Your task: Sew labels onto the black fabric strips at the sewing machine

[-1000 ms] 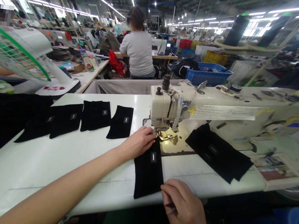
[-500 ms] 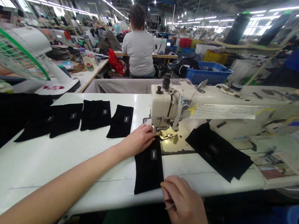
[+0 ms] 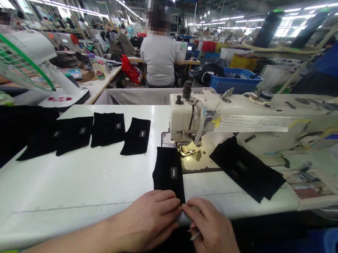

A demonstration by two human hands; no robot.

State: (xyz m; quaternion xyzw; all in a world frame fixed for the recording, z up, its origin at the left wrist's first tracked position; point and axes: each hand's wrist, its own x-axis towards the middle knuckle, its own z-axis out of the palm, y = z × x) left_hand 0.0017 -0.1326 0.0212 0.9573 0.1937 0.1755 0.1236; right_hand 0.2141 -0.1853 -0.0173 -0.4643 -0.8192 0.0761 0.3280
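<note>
A black fabric piece [image 3: 166, 174] with a small dark label lies on the white table, its far end beside the presser foot [image 3: 188, 150] of a sewing machine [image 3: 185, 116]. My left hand [image 3: 155, 218] is closed on the near end of this piece and covers part of it. Fingertips nearly touching the left ones, my right hand [image 3: 209, 233] pinches the near right edge of the same piece. A thin pale object [image 3: 195, 235] shows under the right fingers; its kind is unclear.
Several labelled black pieces [image 3: 74, 135] lie in a row on the left. More black pieces [image 3: 246, 168] rest right of the needle area, near a parts tray [image 3: 310, 186]. A fan [image 3: 34, 59] stands at left; a blue basket [image 3: 332, 243] is low right. A person [image 3: 158, 58] sits ahead.
My left hand has moved from beside the presser foot down to the near end of the fabric piece, close to my right hand. The right hand has stayed nearly in place.
</note>
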